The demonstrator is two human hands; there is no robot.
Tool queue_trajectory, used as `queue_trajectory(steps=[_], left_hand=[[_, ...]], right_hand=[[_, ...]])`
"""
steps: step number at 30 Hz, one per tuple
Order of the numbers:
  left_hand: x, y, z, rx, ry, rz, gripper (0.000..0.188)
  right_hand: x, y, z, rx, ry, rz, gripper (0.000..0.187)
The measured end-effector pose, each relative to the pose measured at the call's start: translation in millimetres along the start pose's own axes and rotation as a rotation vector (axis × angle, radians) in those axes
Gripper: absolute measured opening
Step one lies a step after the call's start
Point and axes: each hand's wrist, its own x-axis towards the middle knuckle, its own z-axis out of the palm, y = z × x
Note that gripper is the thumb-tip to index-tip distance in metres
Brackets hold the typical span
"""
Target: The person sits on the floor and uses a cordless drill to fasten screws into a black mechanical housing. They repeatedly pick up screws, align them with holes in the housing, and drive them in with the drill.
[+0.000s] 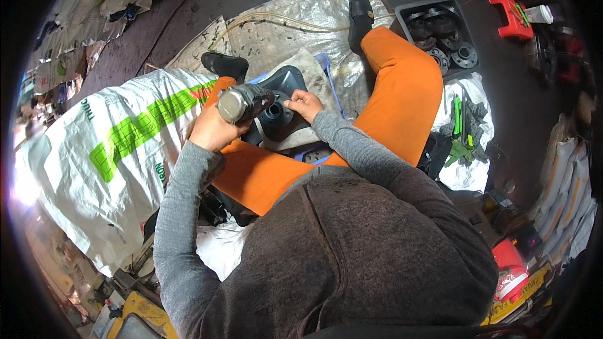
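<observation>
My left hand [215, 130] is closed round a worn power tool [233, 105] with a rounded grey metal housing. The tool's front end points right, toward a dark flanged part [274, 127] with a round hub, which lies between my legs. At the right edge of that part my right hand [304, 106] has its fingers pinched on the rim. What the tool's tip touches cannot be made out. Under the part is a pale cloth or pad [304, 140], and just beyond it stands a dark square-edged tray [291, 76].
A grey crate [404, 15] of similar flanged parts stands at the far right. White sacks [75, 150] lie at my left. Green-and-grey gloves [466, 135] rest on a white sack to the right. A red stool [510, 17] is beyond. A yellowish hose [276, 16] crosses the sheet ahead.
</observation>
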Motion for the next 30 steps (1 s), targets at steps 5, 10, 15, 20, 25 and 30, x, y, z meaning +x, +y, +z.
queue_trajectory(steps=[5,10,15,20,25,30], left_hand=[[-1.6,1.2,13.0,0.096,-0.007,-0.024,0.036],[-1.4,8.4,15.6,0.068,-0.011,-0.027,0.030],[4.3,3.5,20.7,0.081,0.041,0.060,0.029],[-1.2,0.1,24.7,0.040,0.061,0.082,0.033],[-35.6,7.3,24.1,-0.144,0.190,0.076,0.032],[-102.4,16.6,28.3,-0.272,0.285,0.127,0.037]], right_hand=[[-3.0,-3.7,0.2,-0.065,0.008,0.040,0.029],[-7.7,-10.8,0.1,-0.146,0.050,0.054,0.031],[-7.5,-8.3,-1.3,-0.195,0.022,0.008,0.034],[-1.9,-8.2,-4.1,-0.266,0.007,0.065,0.035],[-7.0,-19.8,-7.3,-0.386,0.039,0.026,0.038],[-38.0,-58.5,-22.4,0.094,0.174,0.310,0.038]])
